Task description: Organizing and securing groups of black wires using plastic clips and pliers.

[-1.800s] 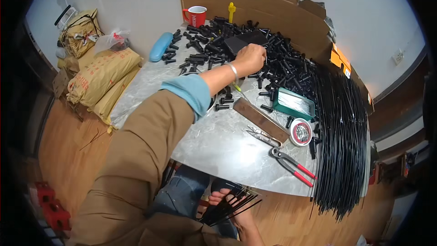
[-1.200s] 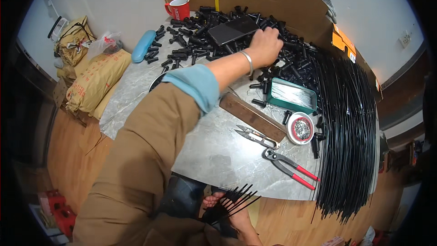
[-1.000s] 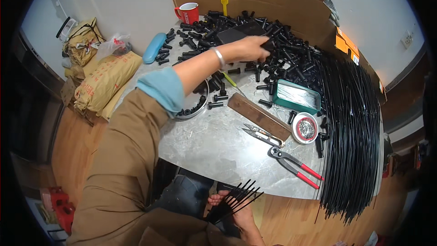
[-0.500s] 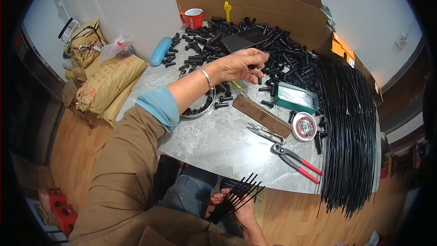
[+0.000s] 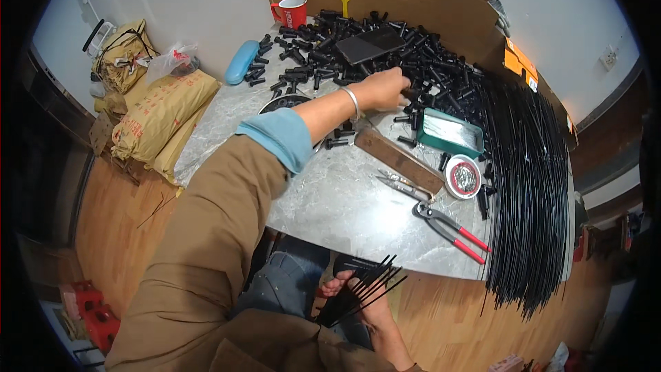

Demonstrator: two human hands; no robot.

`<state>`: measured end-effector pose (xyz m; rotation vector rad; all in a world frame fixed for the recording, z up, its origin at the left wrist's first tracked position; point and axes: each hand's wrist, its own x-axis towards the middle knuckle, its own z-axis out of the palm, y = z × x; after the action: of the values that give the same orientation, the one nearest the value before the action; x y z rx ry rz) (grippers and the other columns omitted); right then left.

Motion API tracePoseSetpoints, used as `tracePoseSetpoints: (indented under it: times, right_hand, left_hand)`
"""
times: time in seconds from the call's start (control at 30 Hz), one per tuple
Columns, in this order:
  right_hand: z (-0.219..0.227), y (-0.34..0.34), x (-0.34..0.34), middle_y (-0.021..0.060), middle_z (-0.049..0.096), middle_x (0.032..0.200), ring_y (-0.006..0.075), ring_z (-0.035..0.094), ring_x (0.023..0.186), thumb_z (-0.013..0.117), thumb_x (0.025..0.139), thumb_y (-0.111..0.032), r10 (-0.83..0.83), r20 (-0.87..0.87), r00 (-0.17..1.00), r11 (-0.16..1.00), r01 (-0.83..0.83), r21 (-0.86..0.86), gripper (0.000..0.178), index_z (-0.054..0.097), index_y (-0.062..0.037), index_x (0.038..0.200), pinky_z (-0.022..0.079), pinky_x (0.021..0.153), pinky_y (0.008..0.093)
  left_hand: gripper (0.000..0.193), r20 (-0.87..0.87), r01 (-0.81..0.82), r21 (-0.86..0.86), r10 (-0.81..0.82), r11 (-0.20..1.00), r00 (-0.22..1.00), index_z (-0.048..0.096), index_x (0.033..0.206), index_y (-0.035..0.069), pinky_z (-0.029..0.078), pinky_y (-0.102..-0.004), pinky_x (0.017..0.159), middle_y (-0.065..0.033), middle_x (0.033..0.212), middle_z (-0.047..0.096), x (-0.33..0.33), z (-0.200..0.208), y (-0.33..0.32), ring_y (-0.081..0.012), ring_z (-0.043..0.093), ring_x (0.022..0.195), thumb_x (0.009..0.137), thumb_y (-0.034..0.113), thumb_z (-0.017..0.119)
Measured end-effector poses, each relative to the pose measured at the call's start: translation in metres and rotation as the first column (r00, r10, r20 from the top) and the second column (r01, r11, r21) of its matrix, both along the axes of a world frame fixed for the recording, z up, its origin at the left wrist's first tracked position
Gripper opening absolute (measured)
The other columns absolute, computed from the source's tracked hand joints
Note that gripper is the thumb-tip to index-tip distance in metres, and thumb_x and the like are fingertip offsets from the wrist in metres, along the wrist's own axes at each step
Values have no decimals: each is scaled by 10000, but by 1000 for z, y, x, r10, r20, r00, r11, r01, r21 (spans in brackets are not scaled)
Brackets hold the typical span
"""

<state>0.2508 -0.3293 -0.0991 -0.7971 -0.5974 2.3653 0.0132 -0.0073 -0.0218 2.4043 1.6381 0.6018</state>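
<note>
— Where are the two hands?

— The left hand reaches far across the grey marble-patterned table, its fingers curled down into the pile of short black plastic connector pieces. Whether it grips one I cannot tell. The right hand sits low and near, below the table edge, closed around a fanned bundle of thin black rods.

— What lies around the left hand?

— Just right of it is a teal rectangular tin, and nearer, a flat brown wooden strip, small scissors, red-handled pliers and a round tin of small metal parts.

— And further out?

— A long heap of black rods runs along the right edge. At the far left stand a red mug and a blue glasses case.
</note>
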Motion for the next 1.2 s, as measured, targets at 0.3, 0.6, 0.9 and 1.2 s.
tracePoseSetpoints:
  times: [0.3, 0.6, 0.9, 1.2]
  right_hand:
    - [6, -12, -8, 185, 623, 861, 325, 665, 753, 586, 891, -136, -148, 43, 988, 989, 146, 38, 204, 486, -6, 1012, 574, 693, 425]
    - [33, -43, -35, 140, 628, 849, 293, 670, 757, 574, 923, -245, -45, 105, 993, 963, 15, 268, 279, 516, -8, 1060, 589, 677, 424]
    - [44, -63, -45, 157, 642, 887, 289, 674, 777, 572, 927, -221, -53, 157, 986, 955, 4, 298, 246, 525, -5, 1033, 587, 680, 424]
    - [42, -60, -40, 188, 647, 928, 298, 676, 792, 573, 926, -207, -75, 141, 987, 960, 34, 277, 253, 532, 0, 1066, 587, 690, 429]
  left_hand:
    - [281, 834, 484, -489, 226, 726, 504, 557, 1055, -35, 513, -242, 633, -84, 872, 636, 31, 25, -204, -121, 611, 747, 880, 174, 629]
    - [211, 861, 398, -396, 485, 827, -152, 582, 1035, 17, 505, -252, 744, -53, 911, 619, 33, -39, -362, -124, 602, 837, 879, 142, 648]
    - [246, 823, 439, -348, 494, 828, -279, 574, 1057, 38, 480, -259, 704, -52, 899, 600, 26, -36, -377, -125, 578, 845, 868, 164, 666]
    - [222, 858, 385, -359, 463, 850, -221, 586, 991, 35, 470, -219, 639, -9, 836, 592, 33, -39, -365, -81, 546, 724, 848, 168, 691]
